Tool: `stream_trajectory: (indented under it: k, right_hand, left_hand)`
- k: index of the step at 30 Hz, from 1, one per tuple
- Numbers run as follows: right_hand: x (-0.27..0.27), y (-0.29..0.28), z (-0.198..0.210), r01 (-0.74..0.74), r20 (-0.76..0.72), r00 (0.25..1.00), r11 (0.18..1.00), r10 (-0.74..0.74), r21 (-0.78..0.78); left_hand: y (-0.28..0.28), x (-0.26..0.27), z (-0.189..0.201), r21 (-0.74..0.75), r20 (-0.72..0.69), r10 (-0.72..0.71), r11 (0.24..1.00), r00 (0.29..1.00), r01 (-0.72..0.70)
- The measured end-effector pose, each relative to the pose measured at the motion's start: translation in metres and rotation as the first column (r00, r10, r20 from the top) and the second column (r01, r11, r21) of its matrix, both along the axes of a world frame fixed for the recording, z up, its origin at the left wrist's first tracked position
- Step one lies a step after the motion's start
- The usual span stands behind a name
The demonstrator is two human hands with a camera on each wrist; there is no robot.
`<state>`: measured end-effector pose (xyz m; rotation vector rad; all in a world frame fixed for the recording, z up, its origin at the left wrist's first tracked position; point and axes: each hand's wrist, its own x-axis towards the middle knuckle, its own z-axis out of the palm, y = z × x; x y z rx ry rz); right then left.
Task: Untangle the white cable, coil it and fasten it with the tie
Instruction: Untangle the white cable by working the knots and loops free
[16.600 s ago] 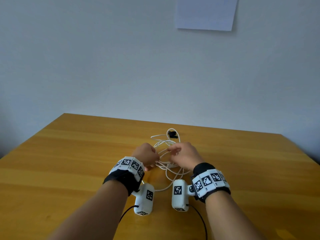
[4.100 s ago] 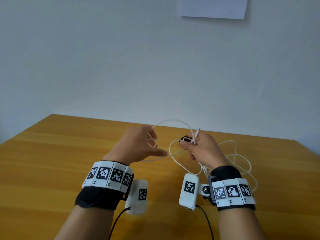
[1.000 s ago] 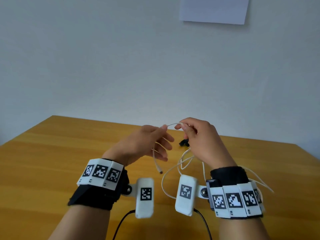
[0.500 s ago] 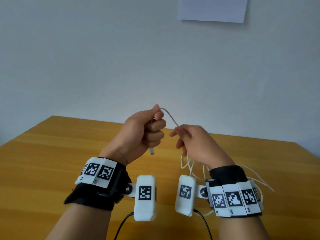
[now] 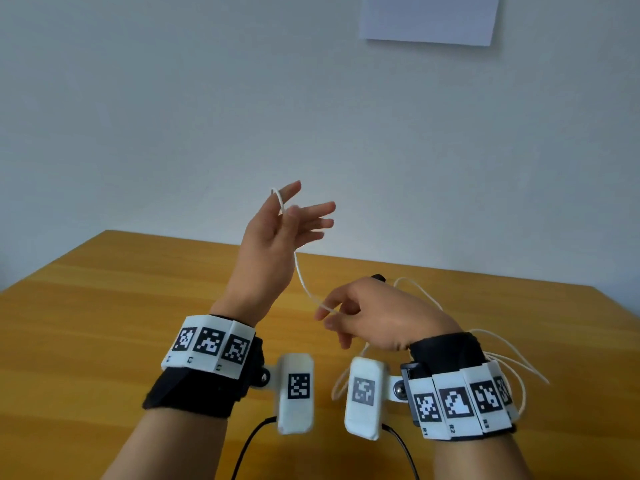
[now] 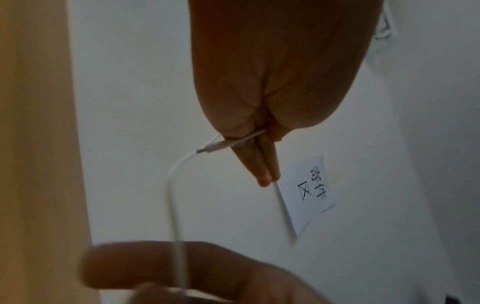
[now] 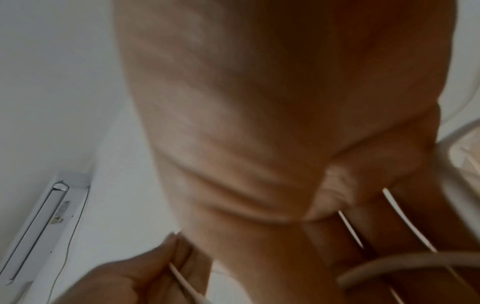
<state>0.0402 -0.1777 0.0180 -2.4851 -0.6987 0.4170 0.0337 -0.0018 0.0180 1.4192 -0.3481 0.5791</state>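
Observation:
My left hand (image 5: 304, 209) is raised above the table with its fingers spread and almost straight. The white cable (image 5: 300, 271) loops over its top finger and runs down to my right hand (image 5: 332, 317). In the left wrist view the cable's plug (image 6: 221, 146) is clamped across the base of the fingers (image 6: 265, 174). My right hand hangs low over the table and pinches the strand. Loose loops (image 5: 502, 355) trail behind the right wrist. A black tie (image 5: 379, 278) shows just past the right knuckles. The right wrist view shows thin strands (image 7: 349, 228) crossing the palm.
The wooden table (image 5: 104, 306) stretches left and forward, ending at a white wall. A sheet of paper (image 5: 429, 19) hangs on the wall, also visible as a paper with characters (image 6: 309, 193). A wall unit (image 7: 39, 226) appears in the right wrist view.
My left hand rose and opened from a fist to spread fingers, keeping the cable end. My right hand dropped toward the table, so the strand now stretches between them.

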Motion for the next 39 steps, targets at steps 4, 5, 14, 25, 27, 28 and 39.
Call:
stream_trajectory:
  k: [4, 5, 14, 25, 27, 28, 39]
  right_hand:
    - [0.002, -0.003, 0.004, 0.017, 0.074, 0.997, 0.994, -0.025, 0.105]
    - [0.002, -0.004, 0.005, 0.015, 0.075, 0.997, 0.991, -0.025, 0.136]
    - [0.006, -0.010, 0.008, -0.055, 0.185, 0.983, 0.960, 0.004, 0.273]
    - [0.016, -0.022, 0.009, 0.127, 0.312, 0.906, 0.886, -0.286, 0.445]
    - [0.017, -0.023, 0.009, 0.150, 0.324, 0.889, 0.875, -0.322, 0.460]
    - [0.017, -0.023, 0.009, 0.156, 0.326, 0.886, 0.874, -0.330, 0.461]
    - [0.020, -0.019, 0.001, 0.194, 0.231, 0.933, 0.925, -0.277, 0.328]
  left_hand:
    - [0.001, 0.008, -0.010, 0.178, -0.033, 0.100, 0.980, 0.994, -0.093]
    - [0.000, 0.008, -0.010, 0.167, -0.063, 0.088, 0.983, 0.994, -0.076]
    - [-0.005, 0.008, -0.018, 0.385, -0.234, 0.091, 0.923, 0.968, 0.006]
    - [0.000, -0.003, -0.006, 0.620, -0.329, 0.127, 0.776, 0.936, 0.112]
    - [0.002, -0.004, -0.004, 0.569, -0.367, 0.069, 0.806, 0.928, 0.165]
    - [0.002, -0.005, -0.002, 0.517, -0.390, 0.023, 0.833, 0.921, 0.198]
    - [-0.001, -0.014, 0.017, -0.318, -0.271, -0.505, 0.851, 0.820, 0.419]
